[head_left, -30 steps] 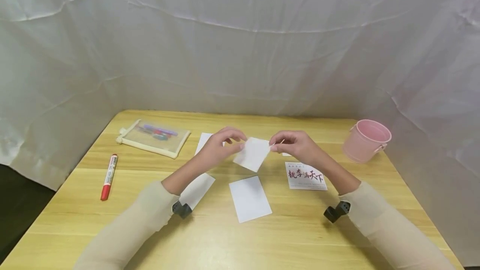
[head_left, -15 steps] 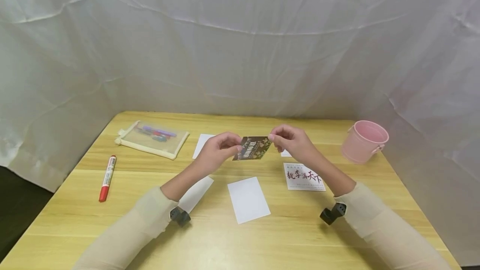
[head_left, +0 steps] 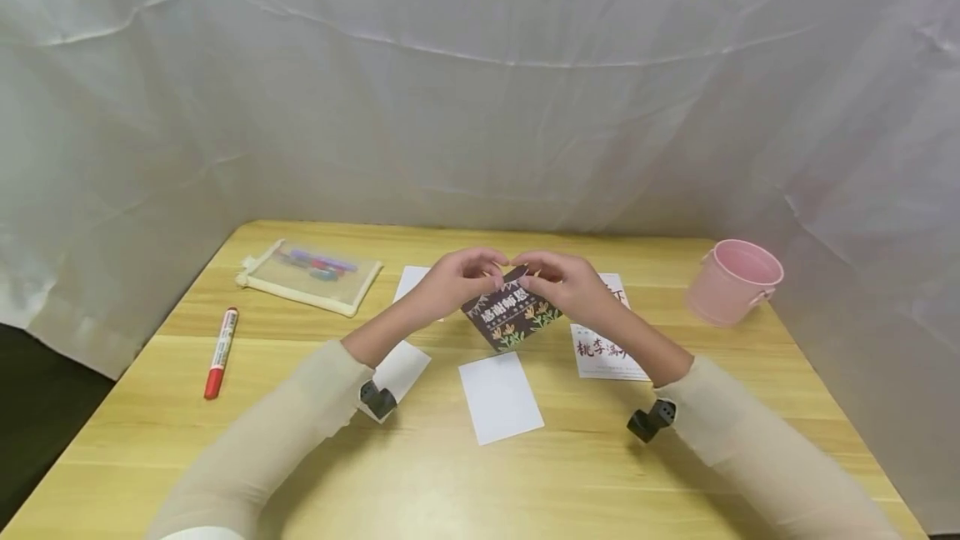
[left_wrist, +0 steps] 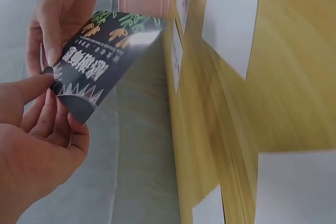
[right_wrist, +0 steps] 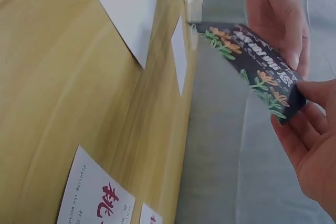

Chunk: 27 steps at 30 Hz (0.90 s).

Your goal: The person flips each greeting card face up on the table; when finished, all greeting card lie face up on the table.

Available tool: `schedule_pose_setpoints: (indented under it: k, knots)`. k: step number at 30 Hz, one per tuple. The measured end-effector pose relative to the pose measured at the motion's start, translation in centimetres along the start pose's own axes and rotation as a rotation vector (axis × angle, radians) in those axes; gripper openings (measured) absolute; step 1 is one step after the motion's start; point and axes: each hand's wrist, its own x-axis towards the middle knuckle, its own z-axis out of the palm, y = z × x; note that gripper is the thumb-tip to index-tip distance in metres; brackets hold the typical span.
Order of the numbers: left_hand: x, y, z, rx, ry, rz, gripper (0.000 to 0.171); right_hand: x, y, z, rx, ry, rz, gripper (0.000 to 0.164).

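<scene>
A dark greeting card point(head_left: 517, 319) with white lettering and orange and green drawn flowers hangs tilted above the table. My left hand point(head_left: 457, 288) pinches its upper left part between thumb and fingers, and my right hand point(head_left: 567, 283) pinches its upper right. The fingertips of both hands nearly meet at the card's top edge. In the left wrist view the thumb of my left hand point(left_wrist: 39, 153) lies on the card's dark face point(left_wrist: 100, 61). The right wrist view shows my right hand point(right_wrist: 323, 140) at one corner of it. Below lies a blank white card point(head_left: 501, 398).
Another white card point(head_left: 402, 369) lies by the left wrist and one point(head_left: 411, 280) farther back. Two cards with red lettering, the nearer card point(head_left: 600, 361) and the farther card point(head_left: 617, 283), lie beside the right forearm. Around them are a red marker point(head_left: 221, 354), mesh pouch point(head_left: 315, 277) and pink bucket point(head_left: 731, 286).
The held card has turned from its white side to its dark printed side. Both hands have come closer together along its top edge, and more of the far red-lettered card shows.
</scene>
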Motion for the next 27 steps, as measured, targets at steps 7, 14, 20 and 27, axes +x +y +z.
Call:
schedule_pose_setpoints:
  k: [7,14,20,27]
  knots:
    - [0.3,-1.4,-1.4,0.010,0.032,-0.055,0.031,0.8,1.8,-1.1,0.038,0.121,0.117,0.029]
    - [2.0,-2.5,-1.9,0.048,0.001,-0.081,0.027,1.8,4.0,-1.6,0.015,0.133,0.205,0.031]
    - [4.2,-4.5,-2.1,0.080,-0.040,-0.090,0.020,3.0,6.6,-1.0,-0.054,0.098,0.263,0.022]
    - [6.9,-6.6,-1.6,0.229,-0.044,-0.119,0.015,4.2,9.0,-0.5,-0.248,0.018,0.278,0.022]
